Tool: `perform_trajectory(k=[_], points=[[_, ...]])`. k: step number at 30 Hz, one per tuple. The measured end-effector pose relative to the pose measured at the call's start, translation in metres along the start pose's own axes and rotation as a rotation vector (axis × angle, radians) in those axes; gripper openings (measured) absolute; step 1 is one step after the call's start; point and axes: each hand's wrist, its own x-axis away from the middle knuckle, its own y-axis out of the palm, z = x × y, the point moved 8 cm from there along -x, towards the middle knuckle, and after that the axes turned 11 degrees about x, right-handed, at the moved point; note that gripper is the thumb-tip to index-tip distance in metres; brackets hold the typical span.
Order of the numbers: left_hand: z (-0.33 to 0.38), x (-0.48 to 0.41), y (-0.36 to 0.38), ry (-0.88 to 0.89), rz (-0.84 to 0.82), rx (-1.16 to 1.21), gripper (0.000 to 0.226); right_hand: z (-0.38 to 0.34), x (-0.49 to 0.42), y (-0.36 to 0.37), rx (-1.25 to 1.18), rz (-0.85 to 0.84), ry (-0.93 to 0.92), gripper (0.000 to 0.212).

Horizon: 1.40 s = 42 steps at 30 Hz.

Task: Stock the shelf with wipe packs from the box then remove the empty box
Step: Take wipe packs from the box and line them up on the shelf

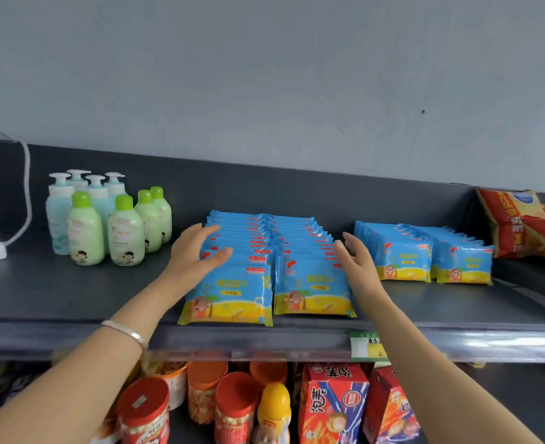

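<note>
**Wipe packs lined up at the shelf edge, with the near ones most at risk**

Two rows of blue-and-yellow wipe packs (pixel 309 283) stand on edge in the middle of the dark shelf (pixel 72 293), running from the near lip toward the far back panel. The left hand (pixel 197 248) lies open against the left row, its fingers straight across the tops of the packs. The right hand (pixel 356 256) is open too, with loosely curved fingers at the right flank of the right row. Whether it touches the packs or is just beside them I cannot tell. Neither hand grips anything. A second group of packs (pixel 425 251) stands further right, apart from the middle rows. The box is not in view.

This looks like the straightening step, and the risks come from pressing.

- The nearest packs sit right at the front lip. The left one looks tilted, with its corner at the edge. A squeeze or a nudge toward the near side could tip it off onto the jars (pixel 143 408) on the shelf below.
- The packs are soft and wrapped in slick film. Uneven pressure from the two sides could make a row buckle or fan out rather than close up.
- The green-capped bottles (pixel 104 219) stand near the left hand, so a wide sweep of the left wrist could knock them over.
- Pushing the right row further right would crowd the second group toward the red snack bags (pixel 514 225).
</note>
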Motion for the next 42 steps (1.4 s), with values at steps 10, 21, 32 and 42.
perform_trajectory(k=[10,21,32,42], points=[[0.016,0.024,0.053,0.167,-0.296,-0.852,0.087,-0.037,0.025,0.037,1.218,-0.251,-0.497,0.091],[0.027,0.028,0.056,0.345,-0.257,-0.963,0.102,-0.032,0.024,0.03,1.23,-0.385,-0.462,0.084],[0.038,0.027,0.061,0.367,-0.235,-0.922,0.099,-0.039,0.028,0.018,0.996,-0.31,-0.324,0.09],[0.034,0.03,0.068,0.407,-0.221,-0.855,0.094,-0.022,0.034,0.029,0.687,-0.292,-0.067,0.11]])
